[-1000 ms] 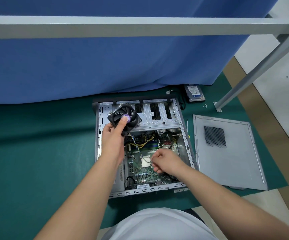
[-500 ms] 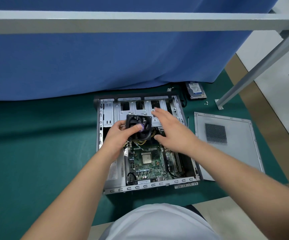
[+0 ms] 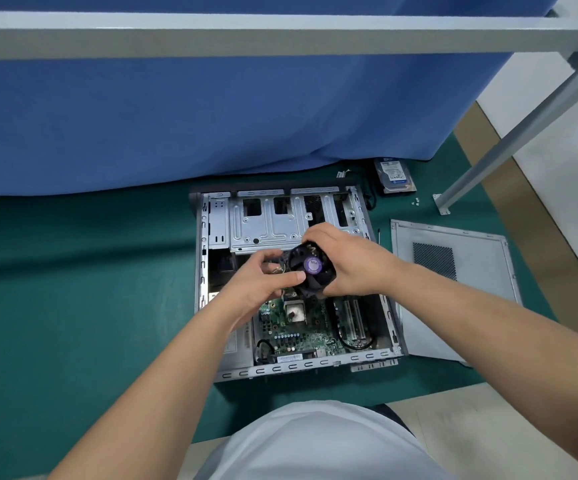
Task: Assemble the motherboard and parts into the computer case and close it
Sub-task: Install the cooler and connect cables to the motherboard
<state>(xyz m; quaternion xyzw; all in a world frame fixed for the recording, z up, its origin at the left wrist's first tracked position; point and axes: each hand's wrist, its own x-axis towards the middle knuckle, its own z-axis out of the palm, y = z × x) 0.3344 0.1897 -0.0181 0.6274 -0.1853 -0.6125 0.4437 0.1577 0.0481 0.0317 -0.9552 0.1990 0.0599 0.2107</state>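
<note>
An open grey computer case (image 3: 211, 244) lies flat on the green mat, with the green motherboard (image 3: 301, 336) seated inside. Its bare silver processor (image 3: 295, 312) shows near the middle. Above the board I hold a black cooler fan (image 3: 310, 271) with a purple centre label. My left hand (image 3: 259, 282) grips its left side, thumb on the fan face. My right hand (image 3: 346, 261) curls round its right and far side. Thin coloured wires trail from the fan under my left fingers.
The grey side panel (image 3: 453, 292) with a mesh vent lies right of the case. A hard drive (image 3: 394, 175) and a few small screws (image 3: 416, 201) sit behind it. A blue curtain (image 3: 211, 116) hangs at the back. A metal frame leg (image 3: 509, 140) slants down at right.
The fan has moved from the case's far left corner to over the motherboard's middle. My right hand left the processor area, rose and took hold of the fan's right side.
</note>
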